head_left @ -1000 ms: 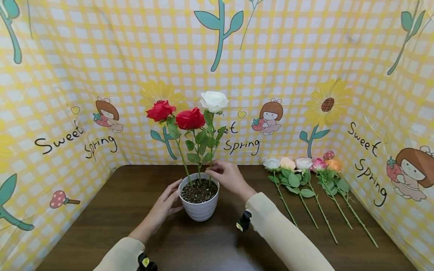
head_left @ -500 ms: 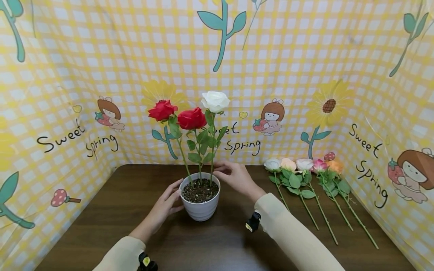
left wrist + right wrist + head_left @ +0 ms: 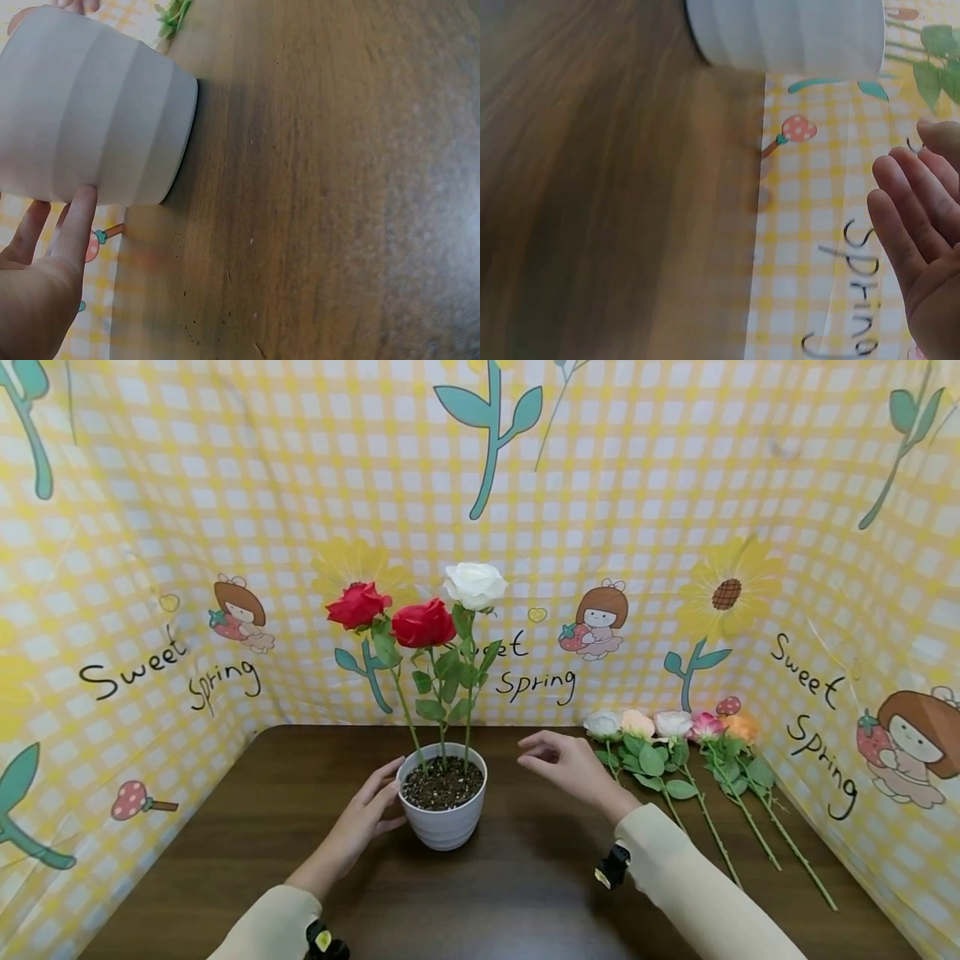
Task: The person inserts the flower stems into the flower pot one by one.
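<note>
A white ribbed pot (image 3: 442,828) of dark soil stands on the table, with two red roses (image 3: 424,622) and a white rose (image 3: 476,585) upright in it. My left hand (image 3: 358,822) rests against the pot's left side, its fingers fairly straight; in the left wrist view the fingers (image 3: 79,225) touch the ribbed wall. To the right of the pot, my right hand (image 3: 572,768) hangs over the table, holding nothing, with fingers loosely bent. The right wrist view shows that hand (image 3: 922,232) apart from the pot (image 3: 787,34).
Several cut roses lie at the table's right side: a white one (image 3: 602,725), a peach one (image 3: 637,723), a pink one (image 3: 707,727) and an orange one (image 3: 740,727) among them. A checked yellow cloth (image 3: 300,485) hangs around the brown table (image 3: 247,827).
My right hand has let go of the white rose's stem and moved right, away from the pot, to near the lying roses. The left hand has stayed at the pot.
</note>
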A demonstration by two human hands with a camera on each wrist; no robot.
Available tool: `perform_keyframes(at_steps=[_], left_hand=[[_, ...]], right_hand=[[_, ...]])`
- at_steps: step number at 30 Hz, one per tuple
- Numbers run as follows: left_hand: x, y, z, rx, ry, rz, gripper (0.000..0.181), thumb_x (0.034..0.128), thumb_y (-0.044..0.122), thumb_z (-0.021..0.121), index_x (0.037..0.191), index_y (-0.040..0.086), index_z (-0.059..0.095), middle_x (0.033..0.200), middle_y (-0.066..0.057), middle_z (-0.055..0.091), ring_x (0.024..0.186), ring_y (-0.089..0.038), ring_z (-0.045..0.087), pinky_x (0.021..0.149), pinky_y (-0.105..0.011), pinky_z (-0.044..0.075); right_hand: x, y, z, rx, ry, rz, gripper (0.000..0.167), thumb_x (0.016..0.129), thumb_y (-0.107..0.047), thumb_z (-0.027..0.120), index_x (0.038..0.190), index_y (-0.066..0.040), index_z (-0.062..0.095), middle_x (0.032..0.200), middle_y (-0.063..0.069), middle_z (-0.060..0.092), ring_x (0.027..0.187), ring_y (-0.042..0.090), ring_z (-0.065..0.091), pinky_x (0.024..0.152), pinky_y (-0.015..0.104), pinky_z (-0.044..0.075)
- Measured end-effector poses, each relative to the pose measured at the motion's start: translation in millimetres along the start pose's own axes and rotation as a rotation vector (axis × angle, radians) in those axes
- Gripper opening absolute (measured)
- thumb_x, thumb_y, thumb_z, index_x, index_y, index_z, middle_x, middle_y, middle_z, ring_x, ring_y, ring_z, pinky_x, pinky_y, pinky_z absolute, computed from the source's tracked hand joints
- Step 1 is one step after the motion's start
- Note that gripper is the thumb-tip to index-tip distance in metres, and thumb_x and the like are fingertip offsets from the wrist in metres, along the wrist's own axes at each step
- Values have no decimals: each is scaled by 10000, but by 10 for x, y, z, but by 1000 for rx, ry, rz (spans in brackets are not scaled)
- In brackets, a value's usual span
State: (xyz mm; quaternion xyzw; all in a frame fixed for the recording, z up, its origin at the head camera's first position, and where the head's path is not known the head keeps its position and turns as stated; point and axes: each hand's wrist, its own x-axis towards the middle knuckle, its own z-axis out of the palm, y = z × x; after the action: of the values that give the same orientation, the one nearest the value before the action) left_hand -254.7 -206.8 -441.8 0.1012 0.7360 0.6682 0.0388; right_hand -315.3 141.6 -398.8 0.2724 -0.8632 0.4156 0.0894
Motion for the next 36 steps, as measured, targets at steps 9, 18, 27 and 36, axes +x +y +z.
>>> perform_keyframes(at_steps=[9, 18, 27, 36], left_hand=[[3, 1, -3, -2, 13, -3, 541, 1083, 393, 438, 1570, 197, 313, 1476, -168, 355, 1315, -387, 391, 984, -502, 506], [-7, -9, 7, -14, 3, 2, 519, 1089, 362, 433, 1566, 189, 322, 1488, -183, 347, 1326, -401, 380, 989, -512, 500], [-12, -10, 4, -21, -4, 7, 524, 1090, 359, 434, 1568, 183, 313, 1521, -172, 324, 1350, -412, 360, 996, -520, 492], [-19, -1, 5, -18, -8, 14, 512, 1091, 358, 429, 1563, 194, 319, 1551, -157, 300, 1364, -417, 344, 999, -526, 489]], right_hand=[[-314, 298, -306, -10, 4, 48, 244, 950, -307, 716, 1154, -172, 716, 967, -71, 735, 898, 121, 677, 765, 355, 568], [-654, 603, -544, -44, -45, 159, 257, 962, -271, 705, 1154, -99, 708, 960, -26, 733, 886, 143, 667, 726, 305, 556], [-957, 857, -714, -48, -135, 280, 378, 950, -280, 716, 1209, -8, 669, 969, 6, 717, 847, 181, 662, 660, 316, 562], [-1160, 882, -744, -67, -156, 393, 458, 878, -264, 794, 1188, 42, 651, 839, 20, 660, 668, 202, 616, 549, 325, 535]])
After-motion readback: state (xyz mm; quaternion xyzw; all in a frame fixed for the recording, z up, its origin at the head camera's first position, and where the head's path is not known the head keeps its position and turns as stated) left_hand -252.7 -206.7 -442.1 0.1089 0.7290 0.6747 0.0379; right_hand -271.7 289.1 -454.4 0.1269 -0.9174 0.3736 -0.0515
